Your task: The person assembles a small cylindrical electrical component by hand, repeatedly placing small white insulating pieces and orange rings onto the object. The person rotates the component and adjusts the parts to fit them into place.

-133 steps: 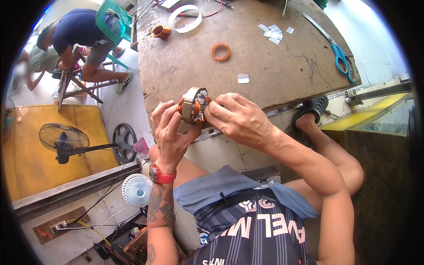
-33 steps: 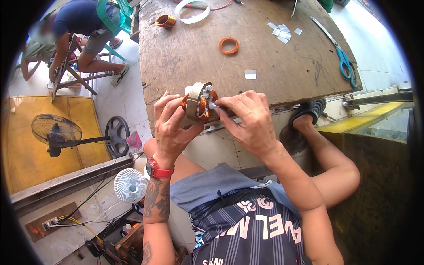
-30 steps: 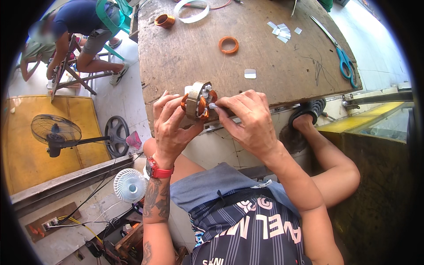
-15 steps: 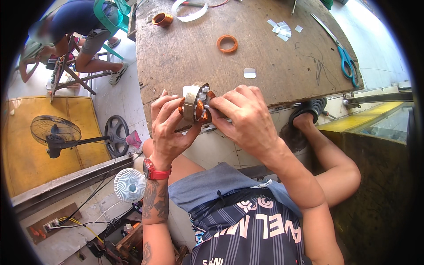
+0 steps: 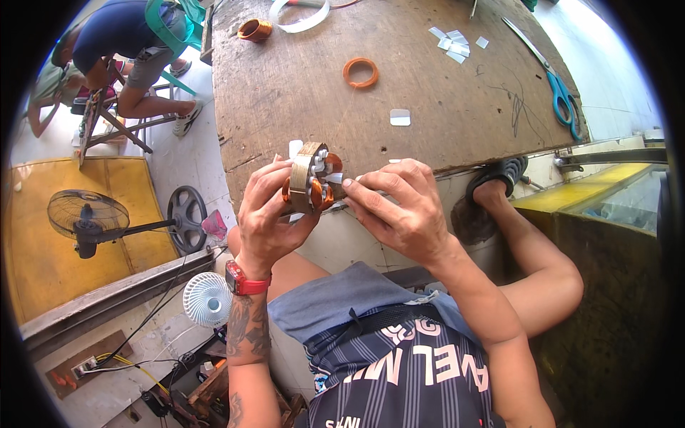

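Fingers [image 5: 265,187] of the left hand [image 5: 265,217] clasp the stator [image 5: 303,177] by the table's [image 5: 457,107] near left corner, some tips hidden behind it; the right hand [image 5: 414,210] touches a white slip [image 5: 333,177], pinch unclear, backed slightly off the coils [image 5: 318,193] since half a second ago.

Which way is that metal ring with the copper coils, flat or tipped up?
Tipped up on edge: the left hand holds the metal ring with one coil-filled face toward the right hand.
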Available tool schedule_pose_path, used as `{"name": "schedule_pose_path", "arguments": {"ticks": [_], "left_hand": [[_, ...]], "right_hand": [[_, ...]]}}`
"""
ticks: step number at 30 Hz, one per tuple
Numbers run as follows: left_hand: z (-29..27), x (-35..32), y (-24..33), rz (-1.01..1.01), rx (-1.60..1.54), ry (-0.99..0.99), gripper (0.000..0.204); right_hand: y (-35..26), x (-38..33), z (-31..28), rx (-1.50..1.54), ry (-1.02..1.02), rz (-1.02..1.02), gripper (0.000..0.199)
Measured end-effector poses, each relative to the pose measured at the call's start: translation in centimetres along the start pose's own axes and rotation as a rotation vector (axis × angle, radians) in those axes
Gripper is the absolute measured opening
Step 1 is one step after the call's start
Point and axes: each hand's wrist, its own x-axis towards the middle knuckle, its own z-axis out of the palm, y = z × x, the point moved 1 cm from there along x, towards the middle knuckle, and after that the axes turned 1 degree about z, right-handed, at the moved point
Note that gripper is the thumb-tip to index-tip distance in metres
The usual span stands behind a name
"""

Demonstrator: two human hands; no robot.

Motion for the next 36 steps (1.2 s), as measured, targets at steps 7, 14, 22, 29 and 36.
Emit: {"name": "schedule_pose_path", "arguments": {"ticks": [7, 14, 22, 29, 36], "left_hand": [[0.3, -1.4, -0.1, 0.108, 0.059, 0.058, 0.049], [0.2, -2.0, -0.1, 0.148, 0.089, 0.000, 0.042], [0.6, -3.0, -0.5, 0.218, 0.162, 0.000, 0.032], [0.4, -2.6, -0.3, 0.215, 0.149, -0.017, 0.037], [-0.4, -1.2, 0.3, -0.030, 0.033, -0.053, 0.037]], "right_hand": [[0.0, 0.1, 0.1, 0.052, 0.018, 0.037, 0.034], [-0.3, 0.4, 0.6, 0.062, -0.014, 0.066, 0.034], [0.0, -0.1, 0.9, 0.089, -0.009, 0.044, 0.030], [0.0, 0.2, 0.8, 0.098, 0.006, 0.031, 0.030], [-0.8, 2.2, 0.7, 0.110, -0.082, 0.106, 0.027]]}}
